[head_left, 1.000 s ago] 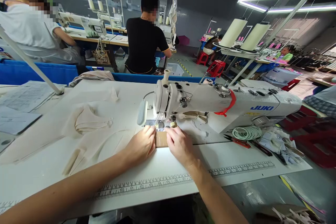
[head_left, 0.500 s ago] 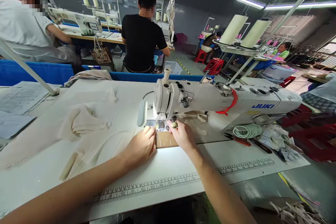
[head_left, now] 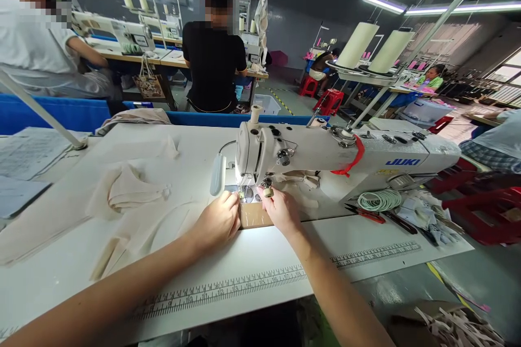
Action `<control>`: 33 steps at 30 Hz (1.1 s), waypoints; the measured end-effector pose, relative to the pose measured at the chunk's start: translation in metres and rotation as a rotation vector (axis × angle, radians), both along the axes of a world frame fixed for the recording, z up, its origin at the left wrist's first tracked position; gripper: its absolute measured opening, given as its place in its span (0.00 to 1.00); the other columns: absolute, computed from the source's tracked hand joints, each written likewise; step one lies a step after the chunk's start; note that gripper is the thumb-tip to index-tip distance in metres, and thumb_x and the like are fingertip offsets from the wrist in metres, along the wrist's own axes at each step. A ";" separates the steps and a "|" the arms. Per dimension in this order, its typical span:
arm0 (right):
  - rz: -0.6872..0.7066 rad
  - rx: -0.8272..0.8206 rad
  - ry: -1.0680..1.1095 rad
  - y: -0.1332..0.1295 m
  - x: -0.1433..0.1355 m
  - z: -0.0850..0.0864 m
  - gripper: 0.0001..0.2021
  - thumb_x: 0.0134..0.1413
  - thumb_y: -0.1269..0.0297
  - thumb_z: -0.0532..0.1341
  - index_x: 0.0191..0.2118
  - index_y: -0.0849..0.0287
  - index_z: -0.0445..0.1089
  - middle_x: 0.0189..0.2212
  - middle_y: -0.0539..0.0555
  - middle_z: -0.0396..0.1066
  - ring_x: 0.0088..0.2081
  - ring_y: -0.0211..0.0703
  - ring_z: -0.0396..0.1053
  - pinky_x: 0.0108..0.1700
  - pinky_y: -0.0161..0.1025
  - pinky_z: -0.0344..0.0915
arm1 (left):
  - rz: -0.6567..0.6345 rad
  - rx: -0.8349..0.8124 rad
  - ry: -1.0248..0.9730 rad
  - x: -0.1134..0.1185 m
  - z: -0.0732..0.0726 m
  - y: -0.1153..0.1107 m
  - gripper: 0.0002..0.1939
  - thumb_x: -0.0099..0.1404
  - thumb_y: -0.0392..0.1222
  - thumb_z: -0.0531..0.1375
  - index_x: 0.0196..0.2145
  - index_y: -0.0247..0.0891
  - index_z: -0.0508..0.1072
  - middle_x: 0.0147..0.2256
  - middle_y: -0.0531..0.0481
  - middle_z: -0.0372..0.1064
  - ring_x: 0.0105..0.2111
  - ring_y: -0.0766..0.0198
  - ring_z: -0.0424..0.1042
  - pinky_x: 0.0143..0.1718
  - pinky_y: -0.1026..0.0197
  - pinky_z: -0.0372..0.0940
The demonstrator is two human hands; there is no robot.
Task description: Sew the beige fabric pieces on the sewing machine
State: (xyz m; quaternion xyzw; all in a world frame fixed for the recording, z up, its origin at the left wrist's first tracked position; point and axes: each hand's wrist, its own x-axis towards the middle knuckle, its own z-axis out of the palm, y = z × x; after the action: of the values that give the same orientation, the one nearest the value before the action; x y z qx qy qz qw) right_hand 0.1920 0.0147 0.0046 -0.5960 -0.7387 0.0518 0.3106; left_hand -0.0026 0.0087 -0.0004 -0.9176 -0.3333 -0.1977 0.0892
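Observation:
At the needle end of a white sewing machine [head_left: 301,146], both hands work close together. My left hand [head_left: 220,219] is closed just left of the needle area, its fingertips pinched; whatever is in them is hidden. My right hand [head_left: 281,211] reaches in from the other side, thumb and fingers drawn together beside the presser foot and a small round knob [head_left: 267,193]. What it pinches is too small to tell. A brown plate [head_left: 255,216] lies between the two hands. Pale cloth pieces [head_left: 136,190] are spread on the table to the left.
Right of the machine lie red-handled scissors [head_left: 369,214], a coil of pale green cord [head_left: 379,200] and scraps [head_left: 427,217]. A printed ruler [head_left: 228,290] runs along the table's front edge. Thread cones [head_left: 358,44] stand behind. Co-workers sit at other machines ahead.
The view has shifted slightly, moving the machine a little left in the picture. Both my hands stay by the needle with hardly any change. A co-worker in black has drawn an arm in.

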 end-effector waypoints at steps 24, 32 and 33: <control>0.718 0.052 -0.239 -0.115 -0.075 0.006 0.32 0.51 0.50 0.62 0.56 0.65 0.60 0.45 0.62 0.67 0.49 0.57 0.60 0.56 0.59 0.53 | 0.272 -1.097 -0.201 -0.097 0.048 -0.023 0.14 0.63 0.52 0.53 0.28 0.39 0.65 0.16 0.58 0.58 0.18 0.66 0.56 0.22 0.64 0.50; 0.554 -0.839 0.779 -0.205 -0.021 -0.037 0.12 0.55 0.55 0.59 0.28 0.58 0.66 0.22 0.48 0.64 0.24 0.38 0.61 0.26 0.34 0.58 | 0.220 -1.744 -0.352 -0.190 0.045 -0.160 0.15 0.65 0.53 0.55 0.29 0.39 0.65 0.16 0.62 0.57 0.16 0.72 0.56 0.20 0.69 0.48; 0.421 -0.938 0.852 -0.209 -0.017 -0.052 0.15 0.51 0.51 0.62 0.28 0.58 0.67 0.23 0.49 0.66 0.25 0.40 0.64 0.28 0.35 0.61 | 0.266 -1.743 -0.351 -0.194 0.034 -0.170 0.14 0.65 0.52 0.55 0.29 0.39 0.67 0.17 0.62 0.59 0.17 0.72 0.57 0.21 0.69 0.49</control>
State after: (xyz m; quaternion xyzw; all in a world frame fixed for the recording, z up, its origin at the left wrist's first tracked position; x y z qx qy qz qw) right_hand 0.1750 -0.1946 -0.0475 -0.4385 -0.5513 0.6579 0.2665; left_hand -0.1964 -0.1618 0.0340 -0.5700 -0.4774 0.0001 -0.6687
